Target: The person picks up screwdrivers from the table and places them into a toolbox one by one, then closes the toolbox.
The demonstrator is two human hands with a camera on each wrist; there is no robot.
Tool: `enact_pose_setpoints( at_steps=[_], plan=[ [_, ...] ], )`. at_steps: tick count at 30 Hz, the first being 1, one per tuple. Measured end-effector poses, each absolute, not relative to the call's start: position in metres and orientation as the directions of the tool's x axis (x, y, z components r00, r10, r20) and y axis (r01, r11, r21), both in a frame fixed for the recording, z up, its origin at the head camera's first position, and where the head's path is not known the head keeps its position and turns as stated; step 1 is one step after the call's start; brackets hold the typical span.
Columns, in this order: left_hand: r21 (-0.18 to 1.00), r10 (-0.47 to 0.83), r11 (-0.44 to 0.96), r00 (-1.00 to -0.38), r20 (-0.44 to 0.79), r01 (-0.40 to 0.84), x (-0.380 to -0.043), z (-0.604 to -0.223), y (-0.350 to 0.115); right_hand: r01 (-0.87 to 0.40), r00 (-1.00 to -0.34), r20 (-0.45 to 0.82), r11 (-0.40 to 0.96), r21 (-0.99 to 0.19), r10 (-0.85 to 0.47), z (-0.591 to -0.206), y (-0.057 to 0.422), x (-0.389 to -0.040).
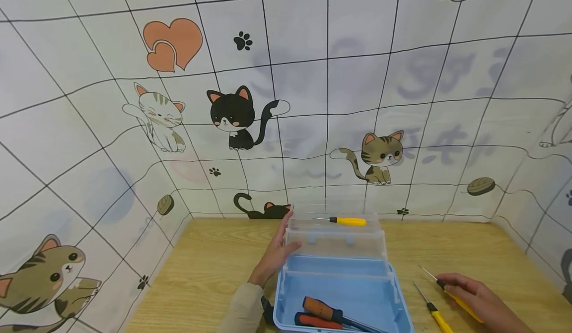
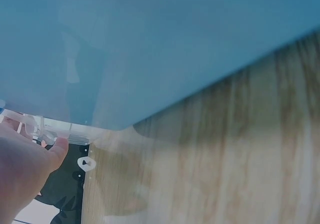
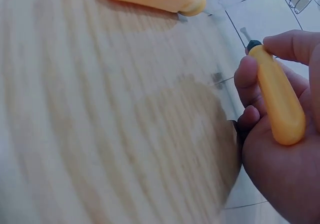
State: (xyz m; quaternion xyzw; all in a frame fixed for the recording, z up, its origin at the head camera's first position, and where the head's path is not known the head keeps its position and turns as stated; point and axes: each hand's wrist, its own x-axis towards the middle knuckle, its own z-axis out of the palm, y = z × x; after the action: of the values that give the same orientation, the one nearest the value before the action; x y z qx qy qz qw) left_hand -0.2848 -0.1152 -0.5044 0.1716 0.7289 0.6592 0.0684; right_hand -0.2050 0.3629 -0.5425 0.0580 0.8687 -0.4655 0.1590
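Observation:
My left hand (image 1: 276, 253) grips the left side of the clear plastic tray (image 1: 335, 247), which stands raised at the back of a blue toolbox (image 1: 344, 286). The left wrist view shows the thumb (image 2: 60, 149) against the clear plastic. A yellow-handled screwdriver (image 1: 350, 221) lies in the raised clear part. To the right of the box, my right hand (image 1: 482, 298) holds another yellow screwdriver (image 3: 277, 99) by its handle, shaft pointing away. A third yellow screwdriver (image 1: 440, 319) lies on the table beside that hand.
Inside the blue box lie a brown-handled screwdriver (image 1: 323, 309) and a red-and-black handled tool (image 1: 318, 320). The wooden table (image 1: 210, 258) meets a wall covering (image 1: 304, 90) printed with cats. Something black (image 1: 267, 309) is by the box's left side.

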Motion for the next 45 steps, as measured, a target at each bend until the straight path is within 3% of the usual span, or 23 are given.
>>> enact_pose_setpoints(
  at_steps=[8, 22, 36, 45],
  plan=[
    [0.981, 0.328, 0.084, -0.934, 0.141, 0.177, -0.295, -0.524, -0.115, 0.237, -0.947, -0.319, 0.562, -0.792, -0.05, -0.541, 0.364, -0.207],
    [0.976, 0.305, 0.102, -0.94, 0.154, 0.193, -0.296, -0.525, -0.116, 0.101, -0.969, -0.216, 0.605, -0.79, -0.12, -0.531, 0.367, -0.206],
    [0.974, 0.315, 0.108, -0.936, 0.156, 0.198, -0.298, -0.527, -0.115, 0.051, -0.969, -0.165, 0.508, -0.86, -0.182, -0.514, 0.358, -0.214],
    [0.972, 0.319, 0.105, -0.933, 0.165, 0.208, -0.297, -0.525, -0.116, -0.111, -0.953, -0.031, 0.445, -0.888, -0.301, -0.506, 0.357, -0.222]
  ],
)
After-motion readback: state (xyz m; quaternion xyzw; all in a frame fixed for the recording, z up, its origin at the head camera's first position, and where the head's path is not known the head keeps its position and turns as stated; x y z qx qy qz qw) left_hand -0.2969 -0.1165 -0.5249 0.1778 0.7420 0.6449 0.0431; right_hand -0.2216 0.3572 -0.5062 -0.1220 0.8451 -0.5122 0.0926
